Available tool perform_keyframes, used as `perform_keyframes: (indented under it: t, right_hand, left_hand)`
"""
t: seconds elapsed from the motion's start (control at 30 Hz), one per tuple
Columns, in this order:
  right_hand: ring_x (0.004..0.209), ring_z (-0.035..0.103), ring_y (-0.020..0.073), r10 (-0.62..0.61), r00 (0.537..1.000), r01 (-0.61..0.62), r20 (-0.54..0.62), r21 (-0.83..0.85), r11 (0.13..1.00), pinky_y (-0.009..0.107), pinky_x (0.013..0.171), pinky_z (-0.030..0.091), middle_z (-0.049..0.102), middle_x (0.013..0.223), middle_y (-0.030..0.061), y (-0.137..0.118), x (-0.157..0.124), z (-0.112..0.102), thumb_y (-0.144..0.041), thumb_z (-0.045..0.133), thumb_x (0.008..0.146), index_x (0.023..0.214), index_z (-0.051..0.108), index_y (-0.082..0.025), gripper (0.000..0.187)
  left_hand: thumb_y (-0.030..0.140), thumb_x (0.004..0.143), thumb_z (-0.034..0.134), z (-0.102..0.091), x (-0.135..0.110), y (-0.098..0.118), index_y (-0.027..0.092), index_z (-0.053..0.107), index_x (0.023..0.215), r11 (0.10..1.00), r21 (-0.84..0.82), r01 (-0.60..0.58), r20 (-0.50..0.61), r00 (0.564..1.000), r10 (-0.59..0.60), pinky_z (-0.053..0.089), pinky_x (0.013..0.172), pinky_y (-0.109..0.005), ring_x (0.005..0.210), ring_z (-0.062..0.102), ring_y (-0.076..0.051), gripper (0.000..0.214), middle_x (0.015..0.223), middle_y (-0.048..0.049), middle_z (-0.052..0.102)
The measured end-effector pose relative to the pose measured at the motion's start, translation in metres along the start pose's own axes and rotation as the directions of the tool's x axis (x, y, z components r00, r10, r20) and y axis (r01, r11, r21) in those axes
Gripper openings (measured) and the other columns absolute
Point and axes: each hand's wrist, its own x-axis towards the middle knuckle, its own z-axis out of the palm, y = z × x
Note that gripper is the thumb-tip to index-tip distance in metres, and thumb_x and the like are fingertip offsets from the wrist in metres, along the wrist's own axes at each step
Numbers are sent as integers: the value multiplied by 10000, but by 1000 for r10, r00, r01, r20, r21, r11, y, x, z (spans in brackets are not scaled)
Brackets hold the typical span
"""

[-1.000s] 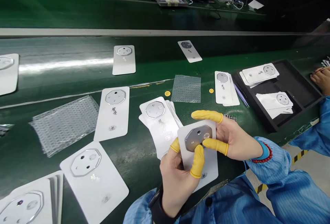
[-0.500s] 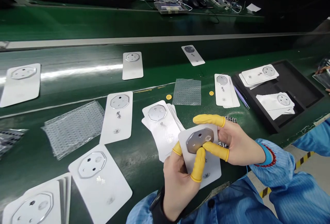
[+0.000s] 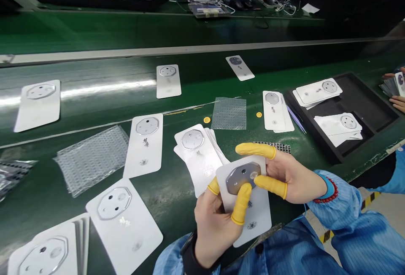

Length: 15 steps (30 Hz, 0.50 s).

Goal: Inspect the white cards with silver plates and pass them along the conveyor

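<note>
Both my hands hold a white rectangular card (image 3: 257,220) with an octagonal brushed-metal plate (image 3: 242,178) near its top. My left hand (image 3: 215,228) grips the card's lower left side, with a yellow finger cot on the thumb and another on a fingertip. My right hand (image 3: 292,178) pinches the card's right edge, its yellow-cotted fingers reaching over the plate. A fanned stack of similar cards (image 3: 199,159) lies just beyond my left hand. Near my right fingers sits a dark strip of small beads (image 3: 274,147).
Loose white cards and bubble-wrap sheets (image 3: 93,161) lie across the green bench (image 3: 177,195). At right stands a black foam tray (image 3: 368,102) holding cards. Purple tweezers (image 3: 295,119) lie beside it. A co-worker's hands (image 3: 397,91) hold cards at the right edge.
My view has tilted, shifting the bench contents slightly lower. The card in my hands has turned a little. A co-worker's hands now show more at the right edge, holding a fan of cards.
</note>
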Motion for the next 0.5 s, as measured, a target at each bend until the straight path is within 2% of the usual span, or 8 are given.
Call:
perform_keyframes:
  t: [0.1,0.2,0.27,0.4,0.47,0.5]
  right_hand:
    - [1248,548,163,8,999,-9,-52,-12,1000,352,1062,470,524,1384,82,5,1,0,-121,516,938,1380,436,-234,463]
    - [1151,605,146,2,994,0,-110,17,1000,316,981,528,576,1306,78,10,5,-3,-126,572,906,1349,461,-219,466]
    - [1102,622,124,-12,992,16,-125,30,999,278,943,543,598,1266,67,13,9,-5,-109,589,890,1347,458,-221,488]
    - [1187,587,133,-14,995,14,-99,-7,1000,291,997,513,534,1373,88,13,12,-3,-108,547,904,1384,414,-217,510]
    - [1254,548,161,-4,994,-8,-106,-116,993,347,1043,487,500,1418,99,12,5,-2,-141,532,920,1429,361,-230,544]
    - [1289,521,174,-12,989,-21,-146,-220,975,381,1073,461,490,1433,99,13,-3,-2,-157,531,927,1446,340,-245,560]
  left_hand:
    - [168,752,733,-1,1,-1,209,692,978,998,-1,61,-14,998,-61,564,595,-174,616,706,-133,233,772,6,767]
    - [189,804,688,-1,8,3,217,683,993,968,-117,221,134,969,-205,577,577,-179,642,720,-137,191,832,-8,774]
    - [202,803,687,1,13,5,210,682,968,937,-200,285,188,950,-249,571,537,-168,590,710,-127,165,784,-4,772]
    - [215,694,781,1,14,2,178,683,916,897,-232,376,106,926,-361,556,469,-176,520,687,-135,246,707,-8,765]
    - [235,645,812,0,14,-1,163,683,885,907,-191,376,28,925,-378,544,442,-183,494,669,-139,282,688,-15,759]
    - [253,633,817,-2,15,-2,156,682,878,916,-168,365,-21,927,-374,537,432,-187,487,664,-142,296,682,-19,756]
